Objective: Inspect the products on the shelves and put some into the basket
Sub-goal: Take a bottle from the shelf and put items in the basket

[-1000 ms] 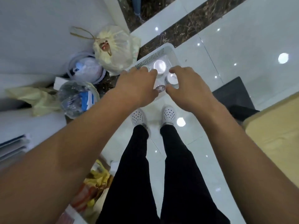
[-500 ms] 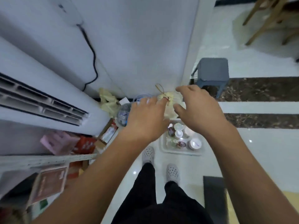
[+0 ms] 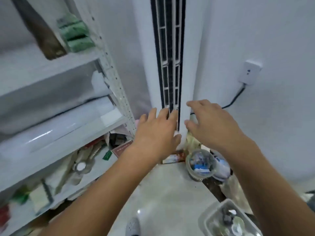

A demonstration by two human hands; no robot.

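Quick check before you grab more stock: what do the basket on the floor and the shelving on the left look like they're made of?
The basket, at bottom right on the floor, looks like white moulded plastic with a matte finish and a thick rounded rim, though it is blurred. The shelving looks like painted metal in light grey or white: its upright shows a row of punched holes and the shelf boards look thin and flat.

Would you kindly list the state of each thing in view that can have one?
left hand: open, fingers spread, holding nothing
right hand: open, fingers relaxed, holding nothing
basket: on the floor, already holding several small items
shelves: stocked, packages lying on several levels
green packs: stacked on an upper shelf
wall plug: plugged in, cable hanging down
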